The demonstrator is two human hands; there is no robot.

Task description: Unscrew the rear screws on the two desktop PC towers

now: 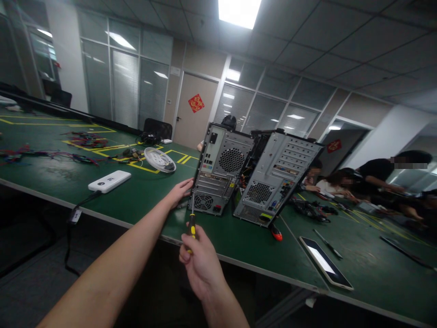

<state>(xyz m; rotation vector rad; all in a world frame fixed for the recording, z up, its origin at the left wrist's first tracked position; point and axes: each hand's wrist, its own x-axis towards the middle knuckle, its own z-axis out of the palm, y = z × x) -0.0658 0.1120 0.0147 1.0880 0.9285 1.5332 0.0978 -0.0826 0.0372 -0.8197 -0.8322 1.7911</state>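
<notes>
Left computer tower (218,171) is at the front edge of the green table (235,243), rear panel facing the wearer. Panel is bare silver metal: honeycomb fan vent upper right, ports down the left, slot covers across the middle, round fan grille (204,201) low left, red switch (217,208) low right, small yellow sticker (231,185) above it

Left hand (181,192): fingers extended and nearly flat, against the tower's left side, not wrapped round anything I can see. Right hand (201,253): closed on the yellow-and-black handle of a screwdriver (192,226), shaft pointing up at the panel's lower left corner (can't tell if the tip touches)

Second tower (271,182) stands just beside it, blocking the right flank; red-and-black tool (276,233) at its base. Further right, phone (326,263) with lit screen, slim tool (327,243) next to it, then dark cables (312,209) and blurred people. Left: white power bank (109,181) with black lead, tangled wires (85,140) behind

Containers: white oval dish (157,158) left of the tower, something small and dark at its near right end (too small to ID); second tower's side gap shows some wiring inside
</notes>
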